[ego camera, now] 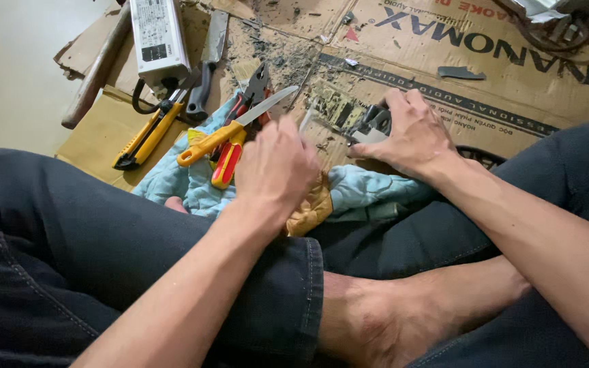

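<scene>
Hands: left (274,163) gripping one thin metal tool (306,117), right (410,133) pressing one circuit board (339,109), two utility knives (146,133).

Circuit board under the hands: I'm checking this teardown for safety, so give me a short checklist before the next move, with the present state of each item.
1. Right hand pins the circuit board on the cardboard: ok.
2. Left hand grips a thin metal tool: ok; its tip is blurred.
3. Fingers away from that tip: cannot tell.
4. Knife blade lies bare beside the left hand: not ok.
5. Bare foot sits near debris: not ok.
6. Gloves lie unworn: not ok.
</scene>
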